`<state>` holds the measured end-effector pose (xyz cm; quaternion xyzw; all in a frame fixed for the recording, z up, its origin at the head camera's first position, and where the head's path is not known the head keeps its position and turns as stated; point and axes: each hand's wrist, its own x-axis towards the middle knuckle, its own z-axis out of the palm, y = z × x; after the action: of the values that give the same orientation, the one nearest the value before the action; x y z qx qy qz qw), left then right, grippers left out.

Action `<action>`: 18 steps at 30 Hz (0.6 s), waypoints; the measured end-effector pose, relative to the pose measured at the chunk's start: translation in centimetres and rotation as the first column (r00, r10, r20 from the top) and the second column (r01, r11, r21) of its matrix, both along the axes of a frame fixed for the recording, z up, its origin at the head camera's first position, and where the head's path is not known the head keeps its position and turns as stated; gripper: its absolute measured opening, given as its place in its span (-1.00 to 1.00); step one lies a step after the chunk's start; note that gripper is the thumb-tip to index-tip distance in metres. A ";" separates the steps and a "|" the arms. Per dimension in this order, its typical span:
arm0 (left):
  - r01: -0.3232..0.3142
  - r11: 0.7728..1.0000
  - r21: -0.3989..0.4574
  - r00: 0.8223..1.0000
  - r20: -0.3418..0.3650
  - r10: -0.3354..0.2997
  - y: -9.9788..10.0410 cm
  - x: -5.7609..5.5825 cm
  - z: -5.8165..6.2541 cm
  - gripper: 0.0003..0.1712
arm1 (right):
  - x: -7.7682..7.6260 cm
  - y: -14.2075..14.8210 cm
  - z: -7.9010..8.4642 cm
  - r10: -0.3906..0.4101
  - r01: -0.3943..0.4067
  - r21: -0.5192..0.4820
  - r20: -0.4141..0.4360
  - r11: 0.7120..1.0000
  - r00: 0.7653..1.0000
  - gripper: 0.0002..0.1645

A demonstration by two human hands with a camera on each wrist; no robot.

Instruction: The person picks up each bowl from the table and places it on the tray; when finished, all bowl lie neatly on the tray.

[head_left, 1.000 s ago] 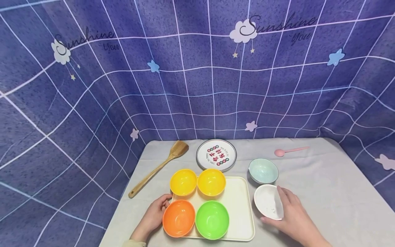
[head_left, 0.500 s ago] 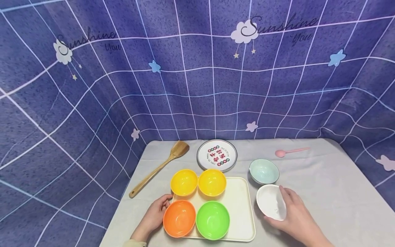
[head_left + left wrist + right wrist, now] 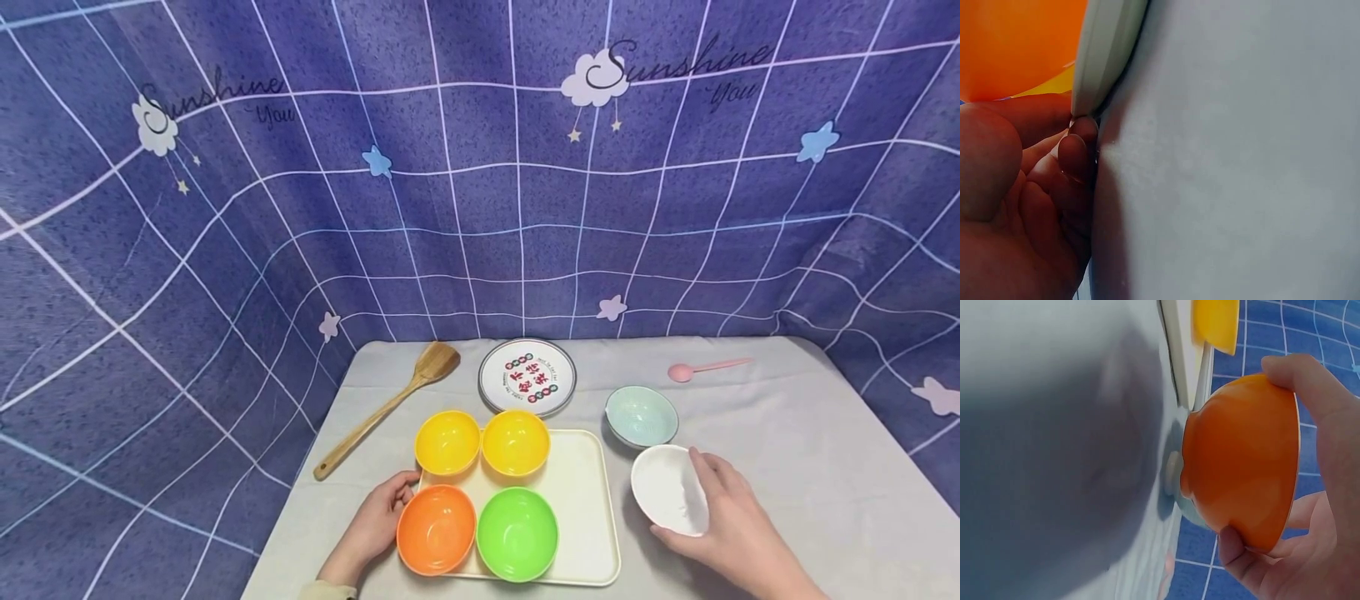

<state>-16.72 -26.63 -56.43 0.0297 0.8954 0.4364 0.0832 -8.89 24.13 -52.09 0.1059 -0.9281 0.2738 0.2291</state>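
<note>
My right hand (image 3: 731, 517) holds a bowl (image 3: 667, 490) by its rim, thumb on the near side and fingers on the far side. This bowl is white inside and orange outside (image 3: 1241, 462), and it hangs just above the cloth, right of the tray. At the left edge of the cream tray (image 3: 585, 508), my left hand (image 3: 377, 517) grips the rim with curled fingers (image 3: 1075, 156). On the tray stand two yellow bowls (image 3: 447, 443) at the back, with an orange bowl (image 3: 437, 531) and a green bowl (image 3: 517, 534) in front.
A pale green bowl (image 3: 641, 417) stands just behind the held bowl. Farther back lie a pink spoon (image 3: 681, 372), a printed white plate (image 3: 528, 377) and a wooden spatula (image 3: 408, 387). A blue patterned curtain (image 3: 525, 208) rises behind the table.
The right hand has shifted slightly to the right with the bowl, away from the tray. My left hand and the bowls on the tray stay in place.
</note>
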 end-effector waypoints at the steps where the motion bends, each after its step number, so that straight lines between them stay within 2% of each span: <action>1: 0.003 1.000 0.001 1.000 -0.004 -0.003 0.0 0.0 0.0 -0.49 | 0.0 -0.2 0.0 0.004 -0.004 0.001 0.003 1.000 1.000 0.44; 11: -0.009 1.000 -0.013 1.000 0.019 0.009 -0.1 -0.2 -0.3 -0.47 | 0.0 -2.9 -0.3 0.062 -0.062 0.023 0.021 0.998 0.998 0.48; 14: -0.009 1.000 -0.020 1.000 0.015 0.009 -0.2 -0.2 -0.3 -0.47 | 0.1 -4.1 -0.6 0.086 -0.086 0.045 0.003 0.995 0.996 0.48; 18: 0.000 1.000 -0.018 1.000 0.008 0.001 -0.2 -0.2 -0.2 -0.48 | 0.4 -5.6 -0.9 0.112 -0.113 0.057 0.023 0.992 0.993 0.48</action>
<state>-16.95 -26.82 -56.62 0.0270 0.8991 0.4282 0.0870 -8.53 18.54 -52.99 0.1618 -0.9304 0.2603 0.2009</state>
